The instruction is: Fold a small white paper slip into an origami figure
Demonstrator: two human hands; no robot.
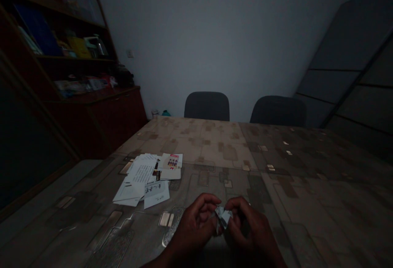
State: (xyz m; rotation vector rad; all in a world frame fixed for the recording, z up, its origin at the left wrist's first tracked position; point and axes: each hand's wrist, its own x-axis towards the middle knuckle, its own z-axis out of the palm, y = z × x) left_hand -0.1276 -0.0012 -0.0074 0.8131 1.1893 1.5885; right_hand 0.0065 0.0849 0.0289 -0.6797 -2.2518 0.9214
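Observation:
A small piece of folded pale paper (225, 217) is held between my two hands, above the near part of the table. My left hand (201, 217) pinches its left side with curled fingers. On the other side my right hand (248, 223) grips it between thumb and forefinger. The paper has several creased, pointed flaps; its exact shape is too dark and small to make out. Left of my hands lies a loose pile of printed cards and papers (143, 174), spread over one another, one showing a coloured picture and another large handwritten-style characters.
The patterned table cover (215, 145) stretches to the far edge. Two dark chairs (207, 105) stand behind it, against a pale wall. A wooden cabinet (116, 112) with crowded shelves rises at the left. Grey panels (334, 55) lean in at the right. The room is dim.

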